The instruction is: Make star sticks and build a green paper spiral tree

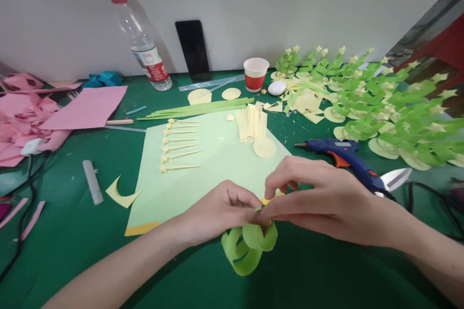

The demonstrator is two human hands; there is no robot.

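Note:
A curled green paper strip [246,261] hangs in loops below my fingers near the table's front. My left hand [228,207] is closed on it from the left. From the right, the thumb and a finger of my right hand [315,198] pinch its upper end; the other fingers are bent above. The exact grip is partly hidden by the fingers. Under and beyond my hands lies a pale green sheet [213,154]. On it rest a column of several thin yellow paper stems [181,148], a bundle of cream paper strips [248,123] and a round cream paper piece [264,147].
A blue glue gun [337,147] and scissors [397,178] lie to the right, before several green paper plants [395,106]. A bottle [150,60], a phone [193,50] and a paper cup [255,79] stand at the back. Pink paper [87,106] is at left, near a cable [31,212].

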